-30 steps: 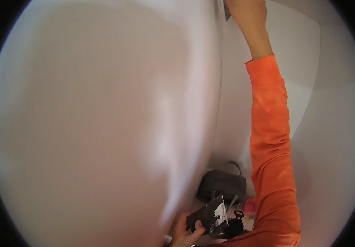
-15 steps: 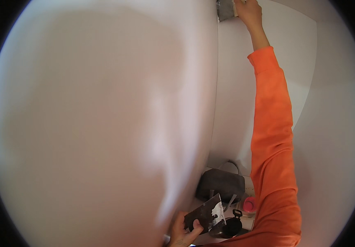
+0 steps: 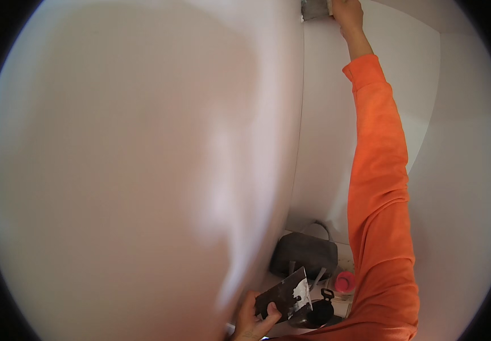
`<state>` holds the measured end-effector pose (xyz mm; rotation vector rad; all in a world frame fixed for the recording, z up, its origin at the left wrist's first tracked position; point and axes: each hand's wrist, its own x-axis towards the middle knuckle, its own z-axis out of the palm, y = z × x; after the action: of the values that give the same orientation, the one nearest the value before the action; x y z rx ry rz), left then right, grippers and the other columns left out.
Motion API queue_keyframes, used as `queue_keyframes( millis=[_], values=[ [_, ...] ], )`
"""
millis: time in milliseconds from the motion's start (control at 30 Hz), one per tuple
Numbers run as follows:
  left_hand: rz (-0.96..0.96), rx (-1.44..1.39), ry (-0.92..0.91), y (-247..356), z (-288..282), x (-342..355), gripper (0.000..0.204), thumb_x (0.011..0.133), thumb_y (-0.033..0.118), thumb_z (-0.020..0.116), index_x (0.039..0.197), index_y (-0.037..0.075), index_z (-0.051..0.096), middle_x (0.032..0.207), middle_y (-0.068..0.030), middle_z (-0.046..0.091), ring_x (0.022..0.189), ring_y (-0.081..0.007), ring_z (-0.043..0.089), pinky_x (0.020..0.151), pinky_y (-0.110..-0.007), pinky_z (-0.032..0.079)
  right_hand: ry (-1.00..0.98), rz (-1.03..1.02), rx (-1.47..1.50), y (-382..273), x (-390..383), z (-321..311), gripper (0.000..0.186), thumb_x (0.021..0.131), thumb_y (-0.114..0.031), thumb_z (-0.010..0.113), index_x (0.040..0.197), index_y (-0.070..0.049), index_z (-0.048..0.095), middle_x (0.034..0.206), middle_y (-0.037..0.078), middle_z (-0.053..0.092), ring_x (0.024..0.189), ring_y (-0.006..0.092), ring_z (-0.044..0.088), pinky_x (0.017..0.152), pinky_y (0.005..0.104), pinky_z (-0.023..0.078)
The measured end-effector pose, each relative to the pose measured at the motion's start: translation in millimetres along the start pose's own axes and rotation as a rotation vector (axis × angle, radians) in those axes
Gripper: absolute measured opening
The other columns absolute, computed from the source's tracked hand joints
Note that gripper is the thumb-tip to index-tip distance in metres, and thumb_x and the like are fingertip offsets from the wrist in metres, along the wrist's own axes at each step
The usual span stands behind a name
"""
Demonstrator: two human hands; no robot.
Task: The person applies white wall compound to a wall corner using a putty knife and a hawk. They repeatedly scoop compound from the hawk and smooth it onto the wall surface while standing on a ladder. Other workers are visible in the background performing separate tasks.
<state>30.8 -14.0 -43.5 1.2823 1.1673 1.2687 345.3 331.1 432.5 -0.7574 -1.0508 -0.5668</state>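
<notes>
My right hand (image 3: 348, 16) is raised at the top edge of the picture, its fingers closed round the handle of a wide putty knife. The grey blade (image 3: 316, 9) lies by the inner corner where two pale walls meet; its upper part is cut off by the frame. Low down, my left hand (image 3: 252, 324) grips a dark flat putty knife (image 3: 278, 299), thumb on top. White putty (image 3: 301, 293) is smeared along that blade's far right edge. The left knife's handle is hidden in the hand.
A pale wall (image 3: 143, 170) fills the left side, very close and blurred. Another wall (image 3: 328, 125) stands ahead. Below are a dark bag (image 3: 305, 256) with handles, a pink round container (image 3: 345, 282) and a black-lidded bottle (image 3: 320, 312).
My right hand has moved slightly upward with its putty knife, so less of the blade shows. The left hand and its knife stay nearly still.
</notes>
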Motion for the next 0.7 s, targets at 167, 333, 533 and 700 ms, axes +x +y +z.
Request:
queue_keyframes(
  millis=[167,333,533,700],
  values=[
    [0.041,0.019,-0.001,3.3,-0.6,0.1,0.027,0.084,0.007,0.069,0.102,0.003,0.049,0.088,-0.0046,0.060,0.081,-0.0107,0.057,0.071,-0.028,0.050,0.016,0.020,-0.027,-6.8,2.6,3.5,0.045,0.090,-0.023,0.058,0.120,0.010,0.059,0.111,0.030,0.066,0.103,0.0408,0.066,0.085,0.0438,0.053],
    [0.027,0.063,0.001,3.0,-1.9,-1.5,0.027,0.083,0.008,0.069,0.101,0.004,0.049,0.087,-0.0036,0.059,0.081,-0.0107,0.057,0.072,-0.029,0.050,-0.025,0.068,0.037,-11.5,2.5,0.2,0.043,0.090,-0.022,0.058,0.119,0.010,0.061,0.107,0.029,0.068,0.098,0.0393,0.068,0.082,0.0431,0.054],
    [0.043,0.060,0.019,4.0,-1.3,-3.2,0.028,0.084,0.009,0.069,0.103,0.004,0.049,0.087,-0.0045,0.061,0.082,-0.0114,0.058,0.072,-0.029,0.050,0.010,0.037,0.153,-10.8,-0.8,0.3,0.039,0.090,-0.020,0.059,0.117,0.007,0.063,0.106,0.026,0.070,0.097,0.0360,0.069,0.081,0.0415,0.053],
    [0.000,0.020,0.008,5.7,-2.2,-5.8,0.029,0.084,0.010,0.069,0.104,0.004,0.049,0.089,-0.0057,0.062,0.082,-0.0122,0.059,0.073,-0.029,0.051,-0.001,0.017,0.184,-17.8,-1.8,-2.2,0.037,0.090,-0.019,0.059,0.118,0.005,0.064,0.105,0.024,0.070,0.097,0.0336,0.069,0.081,0.0398,0.053]
  ],
)
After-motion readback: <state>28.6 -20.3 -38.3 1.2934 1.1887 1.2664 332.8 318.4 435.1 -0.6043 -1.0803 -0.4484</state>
